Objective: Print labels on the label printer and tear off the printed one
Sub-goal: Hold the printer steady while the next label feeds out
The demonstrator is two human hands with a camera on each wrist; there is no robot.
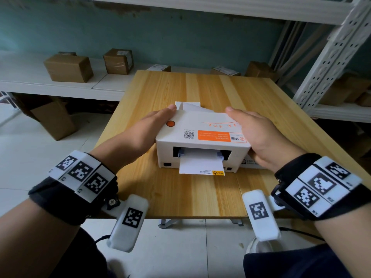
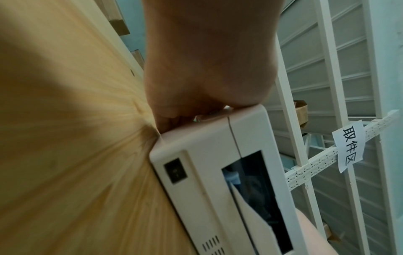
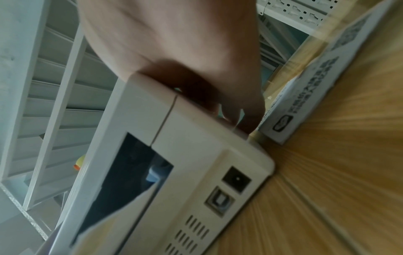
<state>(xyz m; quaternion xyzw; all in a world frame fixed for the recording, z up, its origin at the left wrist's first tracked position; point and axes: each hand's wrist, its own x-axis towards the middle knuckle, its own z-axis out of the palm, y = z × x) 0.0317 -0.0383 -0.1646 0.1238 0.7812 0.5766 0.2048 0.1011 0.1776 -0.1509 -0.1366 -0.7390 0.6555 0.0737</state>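
At the frame's centre, your left hand (image 1: 158,122) and right hand (image 1: 259,135) grip the sides of the white label printer (image 1: 202,137) on the wooden tabletop (image 1: 210,189) (paper (image 1: 200,164) hangs from its near slot).

light wooden table (image 1: 200,193), white label printer (image 1: 202,137) on it, white box (image 3: 309,86) beside printer

A light wooden table (image 1: 202,93) stands on a pale tiled floor (image 1: 40,149). Behind it a white shelf (image 1: 60,85) carries several brown cardboard boxes (image 1: 68,67) (two of them near its left part), with another box (image 1: 53,120) on the floor below. To the right rises a white perforated metal rack (image 1: 329,57); a handwritten paper sign (image 2: 346,146) hangs on one of its rails. A white printed carton (image 3: 305,96) lies on the table.
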